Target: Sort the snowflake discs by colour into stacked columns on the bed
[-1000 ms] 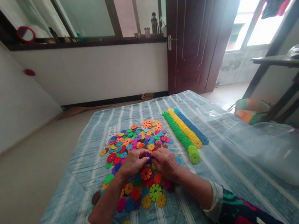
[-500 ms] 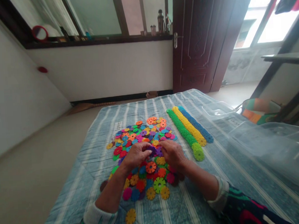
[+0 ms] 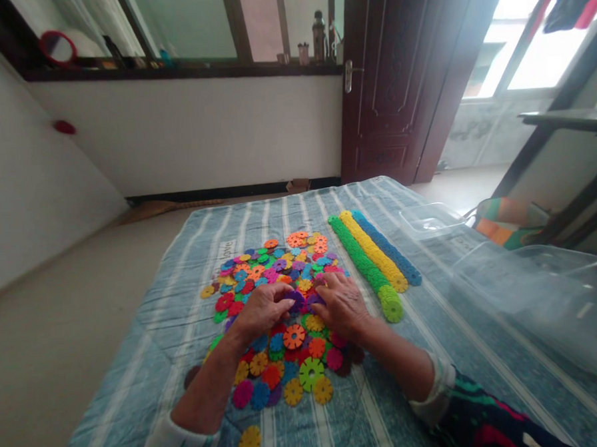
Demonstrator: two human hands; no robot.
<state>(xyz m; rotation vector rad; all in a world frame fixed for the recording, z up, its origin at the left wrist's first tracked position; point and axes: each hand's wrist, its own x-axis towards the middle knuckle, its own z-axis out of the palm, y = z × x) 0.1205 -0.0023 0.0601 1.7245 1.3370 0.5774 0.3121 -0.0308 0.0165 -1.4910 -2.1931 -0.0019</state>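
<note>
A pile of colourful snowflake discs [image 3: 271, 278] lies spread on a blue striped cloth [image 3: 190, 256]. My left hand [image 3: 260, 311] and my right hand [image 3: 340, 305] rest on the pile, fingertips meeting over purple discs [image 3: 298, 299]. Both hands have their fingers curled and pinch these purple discs between them. An orange disc [image 3: 294, 336] and a green disc [image 3: 311, 373] lie just below my hands. Right of the pile lie three long stacked rows: green [image 3: 363, 268], yellow [image 3: 375, 253] and blue [image 3: 387, 245].
A clear plastic box [image 3: 542, 297] and its lid [image 3: 431, 220] stand on the cloth at the right. A lone yellow disc [image 3: 249, 444] lies near the front edge. Beyond are a dark door [image 3: 395, 78], a window sill with bottles [image 3: 318, 32], and a table leg [image 3: 572, 202].
My hands have slid slightly away from me, up the pile, while staying together on the purple discs. The camera view has shifted a little.
</note>
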